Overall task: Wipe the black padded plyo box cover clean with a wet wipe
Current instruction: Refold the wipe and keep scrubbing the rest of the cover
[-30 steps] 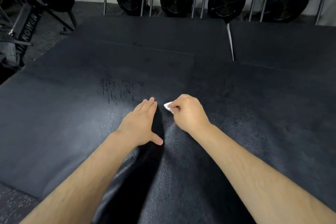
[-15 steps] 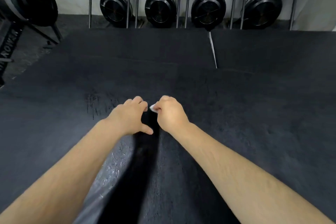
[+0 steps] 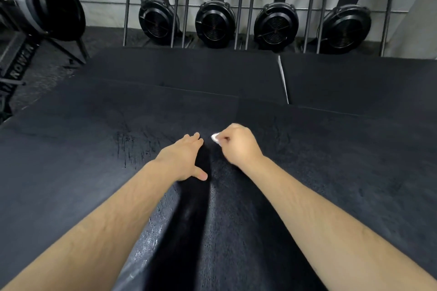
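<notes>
Pinching the wipe [image 3: 215, 137] in curled fingers, the right hand [image 3: 238, 146] holds it low on the cover [image 3: 331, 172], just right of the left hand [image 3: 184, 160], which lies flat, fingers straight. Dark streaks [image 3: 128, 149] lie further left, so the wipe would likely have to travel past the left hand.

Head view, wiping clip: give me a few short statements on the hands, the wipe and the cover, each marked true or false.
1. The right hand pinches a white wipe. True.
2. The left hand is curled into a fist. False: its fingers are straight and rest on the black cover.
3. Four round black fan housings stand in a row beyond the cover. True.
4. The wipe lies spread out to the left of both hands. False: it is bunched at the right hand's fingertips, between the two hands.
5. Dark streaks mark the cover left of the left hand. True.
</notes>
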Motion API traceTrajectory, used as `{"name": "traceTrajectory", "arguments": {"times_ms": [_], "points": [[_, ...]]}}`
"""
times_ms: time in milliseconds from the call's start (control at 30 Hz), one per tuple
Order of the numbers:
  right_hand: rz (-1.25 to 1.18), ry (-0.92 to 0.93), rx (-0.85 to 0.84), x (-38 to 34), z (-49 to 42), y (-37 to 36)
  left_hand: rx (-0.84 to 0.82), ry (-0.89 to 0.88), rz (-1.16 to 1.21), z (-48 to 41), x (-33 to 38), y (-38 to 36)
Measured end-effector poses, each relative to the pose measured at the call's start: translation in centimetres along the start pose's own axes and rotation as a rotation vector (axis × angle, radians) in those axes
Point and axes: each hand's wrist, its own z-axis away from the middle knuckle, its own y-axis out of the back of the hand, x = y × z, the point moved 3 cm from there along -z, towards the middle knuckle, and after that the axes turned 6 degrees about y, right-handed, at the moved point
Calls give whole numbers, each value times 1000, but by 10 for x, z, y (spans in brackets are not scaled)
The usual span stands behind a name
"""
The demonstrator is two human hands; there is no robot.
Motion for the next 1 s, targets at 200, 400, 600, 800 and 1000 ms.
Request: {"name": "traceTrajectory", "arguments": {"times_ms": [200,400,600,800,1000], "points": [[53,11,-94,-24,-13,-20,15,29,-7,-2,2,1],[128,-164,-50,10,-46,1,-6,16,-18,-2,4,1],[78,-54,-89,-1,-28,-4,-98,-44,-324,-19,20,22],[68,-211,-4,37,-68,19,-264,-43,-401,-36,39,36],[55,-211,3,33,-87,9,-283,-49,-370,-36,41,36]]}}
